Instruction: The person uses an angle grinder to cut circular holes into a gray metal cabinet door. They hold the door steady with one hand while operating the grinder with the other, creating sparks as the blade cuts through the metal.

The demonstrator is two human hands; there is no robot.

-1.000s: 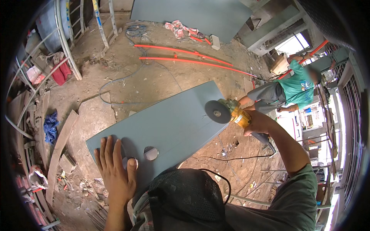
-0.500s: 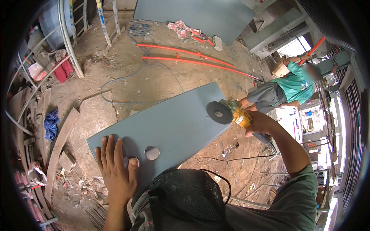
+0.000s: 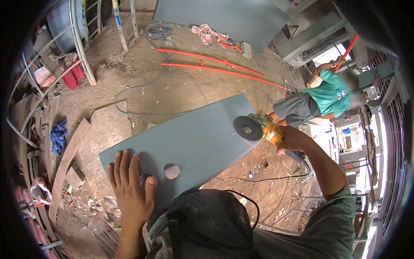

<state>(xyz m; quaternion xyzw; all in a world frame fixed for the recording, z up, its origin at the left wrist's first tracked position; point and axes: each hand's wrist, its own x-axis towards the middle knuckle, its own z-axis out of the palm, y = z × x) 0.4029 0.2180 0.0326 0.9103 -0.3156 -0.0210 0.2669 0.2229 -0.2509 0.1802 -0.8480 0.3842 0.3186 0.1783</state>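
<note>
- The grey-blue panel (image 3: 194,138) lies flat and slightly askew on the dusty floor (image 3: 172,86), with a round hole (image 3: 171,171) cut near its lower edge.
- The left hand (image 3: 129,185) presses palm-down on the panel's near-left corner, fingers spread, clamped on nothing; it lies just left of the hole and well apart from the cutting disc.
- The right hand (image 3: 293,140) has its grip wrapped tight around the yellow angle grinder (image 3: 263,129), whose disc (image 3: 247,128) sits at the panel's right edge.
- To cut well, I judge the left hand should keep steady downward weight so the panel cannot chatter, while the disc enters square and feeds slowly.
- The grinder's cord (image 3: 258,178) trails across the floor below the panel; keep it clear of the disc.
- A co-worker (image 3: 327,99) in a green shirt bends nearby, beyond the grinder.
</note>
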